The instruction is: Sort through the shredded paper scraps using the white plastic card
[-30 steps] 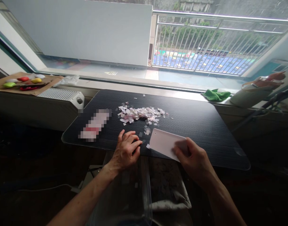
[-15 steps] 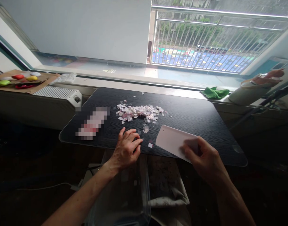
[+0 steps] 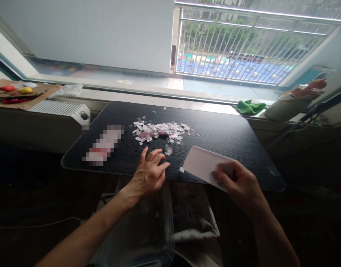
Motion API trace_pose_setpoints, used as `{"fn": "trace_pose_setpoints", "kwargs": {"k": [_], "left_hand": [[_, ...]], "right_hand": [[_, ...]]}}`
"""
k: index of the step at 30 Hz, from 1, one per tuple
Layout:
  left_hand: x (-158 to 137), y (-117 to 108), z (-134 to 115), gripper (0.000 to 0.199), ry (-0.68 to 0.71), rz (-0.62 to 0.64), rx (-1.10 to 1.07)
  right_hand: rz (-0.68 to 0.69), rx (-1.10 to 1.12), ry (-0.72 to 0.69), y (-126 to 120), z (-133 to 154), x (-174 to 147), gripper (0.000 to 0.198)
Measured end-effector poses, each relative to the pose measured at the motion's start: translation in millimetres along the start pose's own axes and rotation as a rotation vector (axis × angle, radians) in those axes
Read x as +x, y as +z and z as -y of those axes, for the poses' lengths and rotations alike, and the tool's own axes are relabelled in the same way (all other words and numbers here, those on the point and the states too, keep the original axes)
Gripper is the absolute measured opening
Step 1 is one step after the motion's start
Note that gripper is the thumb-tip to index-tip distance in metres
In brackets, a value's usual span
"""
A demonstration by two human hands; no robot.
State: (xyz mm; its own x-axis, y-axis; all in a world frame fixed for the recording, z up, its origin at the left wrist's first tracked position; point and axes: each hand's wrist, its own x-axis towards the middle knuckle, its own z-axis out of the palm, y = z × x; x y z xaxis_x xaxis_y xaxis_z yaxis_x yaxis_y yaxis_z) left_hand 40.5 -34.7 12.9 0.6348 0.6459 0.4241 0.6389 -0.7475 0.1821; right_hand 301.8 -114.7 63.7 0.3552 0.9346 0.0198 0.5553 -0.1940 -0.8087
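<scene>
Right hand [image 3: 244, 181]: grip closed on card [image 3: 200, 164], right of centre | left hand [image 3: 149, 172]: grip open, apparently empty, below centre | scraps [image 3: 159, 130]: table [image 3: 215, 128], frame centre | risk: hasty card stroke could knock loose scrap [image 3: 182, 169] over lower edge, outside tub [image 3: 169, 226]

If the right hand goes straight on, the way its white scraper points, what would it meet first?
The white scraper in the right hand would probably first meet the small white paper scrap beside its near corner, though the scraper's height is unclear.
</scene>
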Motion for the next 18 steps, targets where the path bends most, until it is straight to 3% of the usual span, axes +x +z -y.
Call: {"fn": "trace_pose_setpoints", "kwargs": {"k": [10, 18], "left_hand": [[3.2, 9.8, -18.8, 0.032, 0.097, 0.091, -0.062], [-9.3, 10.0, -21.2, 0.013, 0.091, -0.036, -0.056]], "right_hand": [[-0.09, 0.044, 0.075, -8.5, -1.1, -3.5, 0.022], [-0.088, 0.08, 0.09, -7.0, -7.3, -7.1, 0.02]]}}
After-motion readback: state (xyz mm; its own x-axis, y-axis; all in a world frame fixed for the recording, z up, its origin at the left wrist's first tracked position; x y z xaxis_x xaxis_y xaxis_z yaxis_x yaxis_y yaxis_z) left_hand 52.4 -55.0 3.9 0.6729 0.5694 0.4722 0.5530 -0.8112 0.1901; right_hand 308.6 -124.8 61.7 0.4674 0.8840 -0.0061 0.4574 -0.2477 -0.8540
